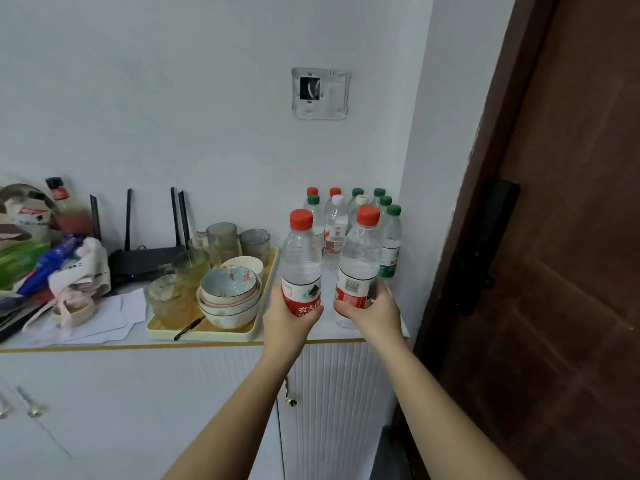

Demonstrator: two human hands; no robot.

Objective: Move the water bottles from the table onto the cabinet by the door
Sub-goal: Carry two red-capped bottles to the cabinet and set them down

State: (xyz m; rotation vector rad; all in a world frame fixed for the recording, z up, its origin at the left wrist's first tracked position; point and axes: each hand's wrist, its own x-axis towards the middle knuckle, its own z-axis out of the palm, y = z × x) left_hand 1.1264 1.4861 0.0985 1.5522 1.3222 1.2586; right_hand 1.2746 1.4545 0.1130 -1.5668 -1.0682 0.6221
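Left hand [289, 317] has its fingers curled round the label of one red-capped water bottle [301, 258], and right hand [370, 315] grips a second red-capped bottle [358, 258]. Both are upright over the near right end of the cabinet [329, 393], just in front of the bottle cluster [334, 233] by the door [571, 237]. Can't tell if bases touch. Lower straight down, keep clear of the tray [207, 336], release once flat.

Head-worn wide-angle view, forward and down, near the cabinet [138, 410].
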